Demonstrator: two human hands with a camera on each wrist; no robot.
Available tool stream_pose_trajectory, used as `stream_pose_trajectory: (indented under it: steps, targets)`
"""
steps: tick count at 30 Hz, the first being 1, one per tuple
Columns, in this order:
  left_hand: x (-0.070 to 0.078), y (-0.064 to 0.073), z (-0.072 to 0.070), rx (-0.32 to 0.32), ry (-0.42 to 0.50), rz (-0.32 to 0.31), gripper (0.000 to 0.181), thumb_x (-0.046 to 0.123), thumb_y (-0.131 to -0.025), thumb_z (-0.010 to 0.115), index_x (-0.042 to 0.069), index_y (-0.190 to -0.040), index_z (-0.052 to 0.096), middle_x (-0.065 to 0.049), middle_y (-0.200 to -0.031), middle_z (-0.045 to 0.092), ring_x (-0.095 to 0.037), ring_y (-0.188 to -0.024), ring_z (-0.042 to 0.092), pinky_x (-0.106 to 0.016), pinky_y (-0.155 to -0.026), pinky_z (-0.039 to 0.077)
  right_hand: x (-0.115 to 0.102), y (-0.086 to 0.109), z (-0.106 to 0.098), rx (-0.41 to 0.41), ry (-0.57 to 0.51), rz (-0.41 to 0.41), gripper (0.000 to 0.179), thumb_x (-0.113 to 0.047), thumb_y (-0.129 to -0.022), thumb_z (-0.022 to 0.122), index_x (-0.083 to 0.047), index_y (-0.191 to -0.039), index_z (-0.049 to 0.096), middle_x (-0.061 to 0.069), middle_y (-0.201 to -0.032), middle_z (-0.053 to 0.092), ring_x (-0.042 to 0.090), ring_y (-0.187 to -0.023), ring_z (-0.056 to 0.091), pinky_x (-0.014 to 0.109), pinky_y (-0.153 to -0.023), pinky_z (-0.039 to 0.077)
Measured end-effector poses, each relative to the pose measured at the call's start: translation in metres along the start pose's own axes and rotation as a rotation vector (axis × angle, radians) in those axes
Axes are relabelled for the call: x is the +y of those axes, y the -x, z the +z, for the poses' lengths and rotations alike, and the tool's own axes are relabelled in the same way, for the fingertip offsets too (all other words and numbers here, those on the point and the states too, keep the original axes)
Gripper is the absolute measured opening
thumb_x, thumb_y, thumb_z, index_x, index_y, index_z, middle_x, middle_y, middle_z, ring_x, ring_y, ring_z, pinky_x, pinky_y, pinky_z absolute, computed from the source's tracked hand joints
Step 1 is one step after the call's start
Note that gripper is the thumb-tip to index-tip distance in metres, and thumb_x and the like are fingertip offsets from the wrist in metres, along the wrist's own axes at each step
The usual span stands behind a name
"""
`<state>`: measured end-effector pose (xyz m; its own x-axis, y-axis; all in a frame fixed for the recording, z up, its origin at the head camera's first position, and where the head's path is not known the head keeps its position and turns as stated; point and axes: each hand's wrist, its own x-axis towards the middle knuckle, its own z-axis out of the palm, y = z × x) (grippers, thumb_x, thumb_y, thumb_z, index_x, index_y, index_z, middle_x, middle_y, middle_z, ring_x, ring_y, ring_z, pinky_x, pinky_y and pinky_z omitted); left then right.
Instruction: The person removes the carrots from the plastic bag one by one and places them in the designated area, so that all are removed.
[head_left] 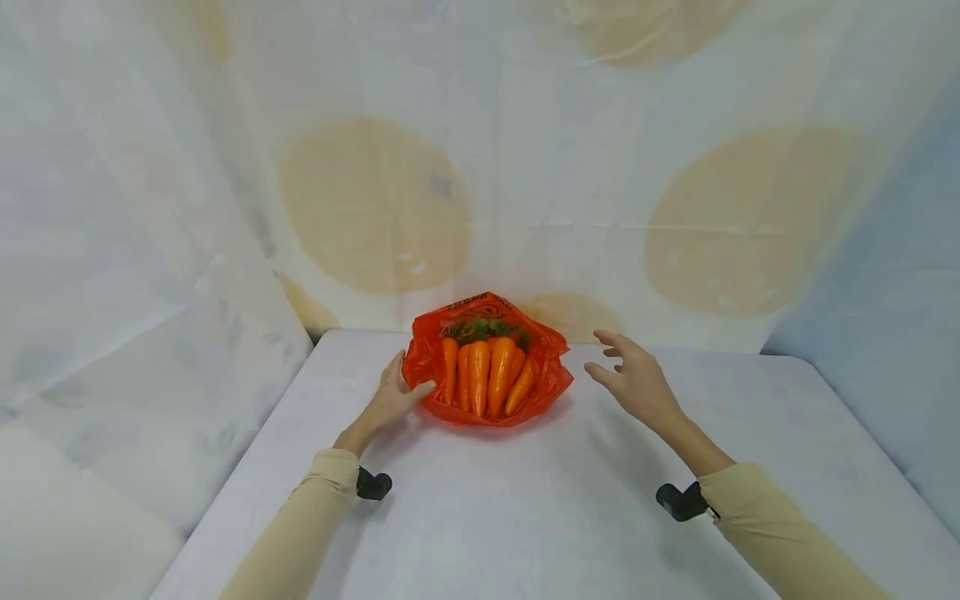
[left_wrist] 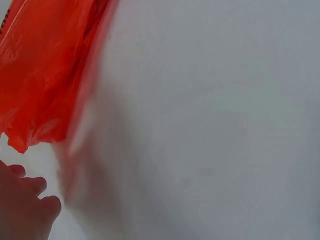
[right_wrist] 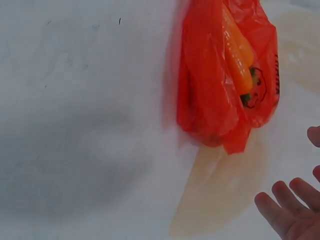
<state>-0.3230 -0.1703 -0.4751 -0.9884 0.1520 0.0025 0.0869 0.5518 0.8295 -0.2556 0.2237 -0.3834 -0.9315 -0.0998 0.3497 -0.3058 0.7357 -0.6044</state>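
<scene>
In the head view a red plastic bag (head_left: pixel 553 379) with black print lies on the table, its mouth spread wide. Several orange carrots (head_left: pixel 478 379) with green tops (head_left: pixel 483 330) rest inside it, side by side. At the bag's left edge is my left hand (head_left: pixel 386 404), fingers spread and thumb overlapping the rim in this view. The left wrist view has its fingertips just short of the bag (left_wrist: pixel 45 75). My right hand (head_left: pixel 641 387) hovers to the right of the bag, apart from it, with loosely bent fingers and nothing in them.
A white cloth covers the table (head_left: pixel 480 517). Behind it hangs a pale curtain (head_left: pixel 525 167) with large yellowish circles, and more cloth stands along the left and right sides. A dark wrist camera (head_left: pixel 681 502) sits at the right cuff, another (head_left: pixel 373 484) at the left.
</scene>
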Motion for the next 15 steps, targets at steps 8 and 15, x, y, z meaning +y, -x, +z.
stream_pose_trajectory:
  steps: [8, 15]
  targets:
    - [-0.005, 0.0, 0.01, -0.02, 0.016, -0.059, 0.101, 0.046, -0.088, 0.068, 0.016, -0.158, 0.001, -0.017, -0.16, 0.02, -0.038, -0.146, 0.022, -0.064, -0.116, 0.019, -0.029, -0.011, 0.032, -0.07, -0.066, 0.023, 0.057, -0.018, -0.091, 0.068, -0.004, -0.143, 0.048, 0.019, -0.137, 0.057, 0.038, -0.116, 0.059, 0.053, -0.093, 0.053]
    - [-0.006, 0.002, 0.007, -0.072, 0.055, -0.086, 0.099, 0.047, -0.087, 0.069, 0.016, -0.158, 0.007, -0.015, -0.159, 0.026, -0.035, -0.146, 0.026, -0.061, -0.117, 0.02, -0.05, -0.014, 0.056, -0.129, -0.093, 0.026, 0.06, -0.017, -0.089, 0.071, 0.001, -0.142, 0.048, 0.022, -0.141, 0.053, 0.039, -0.128, 0.051, 0.054, -0.105, 0.044]
